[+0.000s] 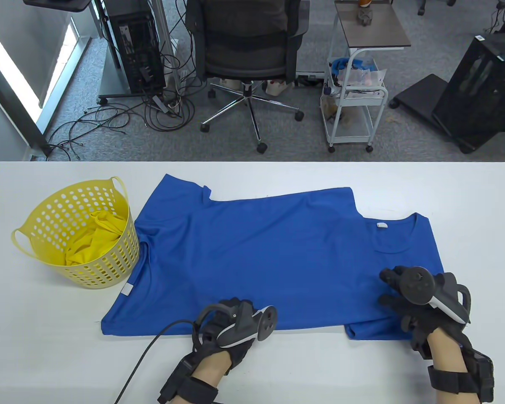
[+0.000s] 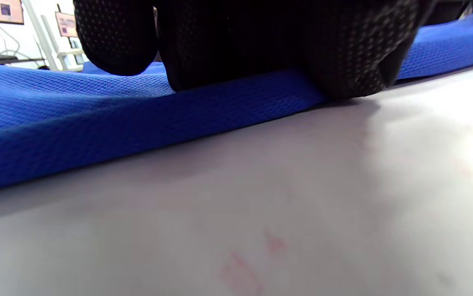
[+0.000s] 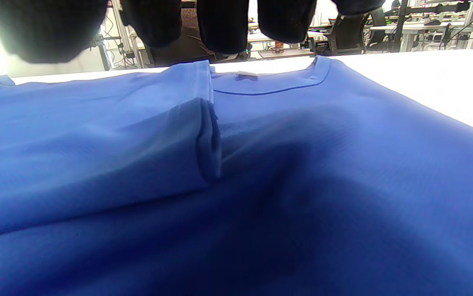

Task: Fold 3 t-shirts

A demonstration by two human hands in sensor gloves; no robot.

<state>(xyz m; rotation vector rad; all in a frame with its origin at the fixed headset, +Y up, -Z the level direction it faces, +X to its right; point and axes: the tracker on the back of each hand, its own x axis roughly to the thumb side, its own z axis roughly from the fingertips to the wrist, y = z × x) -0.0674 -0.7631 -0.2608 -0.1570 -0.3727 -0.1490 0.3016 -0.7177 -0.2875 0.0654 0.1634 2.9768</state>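
A blue t-shirt (image 1: 256, 252) lies sideways on the white table (image 1: 467, 202), collar (image 1: 397, 235) to the right, with its far side folded in over the body. My left hand (image 1: 235, 317) is at the shirt's near edge, and in the left wrist view its fingers (image 2: 286, 45) grip the slightly raised edge (image 2: 137, 123). My right hand (image 1: 404, 294) is over the near shoulder beside the near sleeve (image 1: 374, 330). In the right wrist view its fingers (image 3: 220, 24) are spread above the cloth (image 3: 302, 185). A yellow shirt (image 1: 94, 237) lies in the basket.
A yellow perforated basket (image 1: 46, 219) stands at the table's left, touching the shirt's bottom hem. Beyond the table's far edge are an office chair (image 1: 246, 46) and a white cart (image 1: 355, 92). A cable (image 1: 151, 349) trails from my left hand across the near table.
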